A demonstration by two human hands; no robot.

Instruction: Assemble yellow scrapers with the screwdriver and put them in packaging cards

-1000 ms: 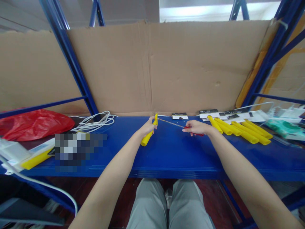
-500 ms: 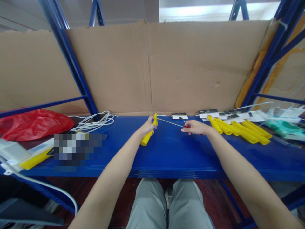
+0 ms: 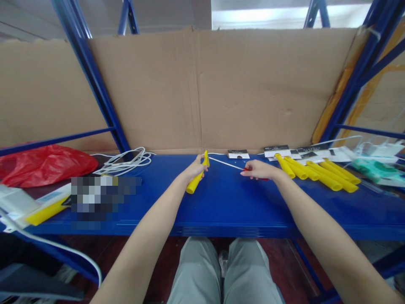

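My left hand [image 3: 196, 168] is closed round a yellow plastic tube [image 3: 193, 185], whose wide end points down toward me and whose narrow end rises above my fingers. A screwdriver with a red handle and a long thin metal shaft [image 3: 226, 162] is in my right hand [image 3: 257, 169], its fingers wrapped round the handle. The shaft slants up to the left, with its tip at or close to the tube's narrow end; contact cannot be made out. Both hands are over the blue shelf [image 3: 228, 202].
Several yellow tubes [image 3: 325, 177] lie to the right, before black-and-white cards [image 3: 239, 154]. A white cable coil [image 3: 133, 162], a red plastic bag [image 3: 47, 164] and another yellow piece [image 3: 47, 212] are at left. A cardboard sheet [image 3: 253, 88] stands behind, between blue posts [image 3: 95, 80].
The screwdriver and my right hand have shifted very slightly. My left hand keeps its hold on the yellow tube in nearly the same place.
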